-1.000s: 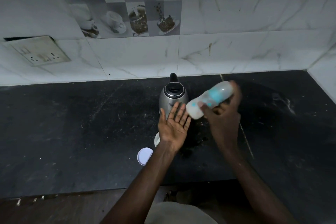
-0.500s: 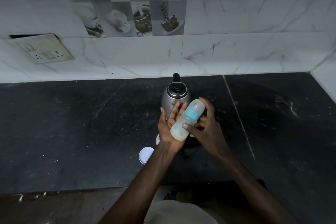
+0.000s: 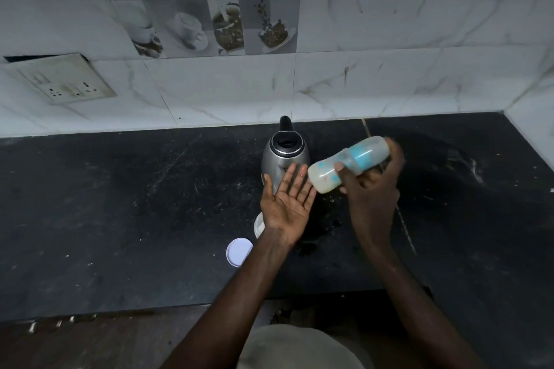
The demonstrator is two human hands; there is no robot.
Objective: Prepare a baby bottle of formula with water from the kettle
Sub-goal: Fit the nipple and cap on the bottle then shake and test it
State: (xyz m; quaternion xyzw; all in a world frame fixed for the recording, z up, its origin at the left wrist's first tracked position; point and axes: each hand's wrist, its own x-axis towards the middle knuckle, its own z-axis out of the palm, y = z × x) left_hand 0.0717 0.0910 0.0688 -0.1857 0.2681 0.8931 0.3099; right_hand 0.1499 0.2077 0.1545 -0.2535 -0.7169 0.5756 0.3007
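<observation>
Step in hand, by my reading: mixing. You are holding the bottle [image 3: 347, 163] in your right hand [image 3: 371, 186], with the grip wrapping round its blue-printed middle, thumb over the top and fingers curling underneath. The bottle is lying tilted, nearly level in the air above the surface [image 3: 120, 204], with cloudy contents sitting in the lower end. That end is pointing at your left hand [image 3: 287, 207], whose grip is spread flat, palm up, carrying nothing. Bottle end and fingertips are just beside each other; contact cannot be told.

The task is looking well advanced, since water and powder appear to be in.

Next move, as a judgement: you are setting up to tap or roll the bottle against the palm, which is calling for a firm hold and a tight cap. The cap end is blurred and unconfirmed.

Room: the kettle [image 3: 284, 156] is standing just behind your left fingers — least clearance there. A white lid [image 3: 239, 252] and a small tub [image 3: 258, 223] are lying near your left wrist. Right of the bottle the surface is running open to the corner wall [image 3: 533, 129]; the near edge is passing under your forearms.
</observation>
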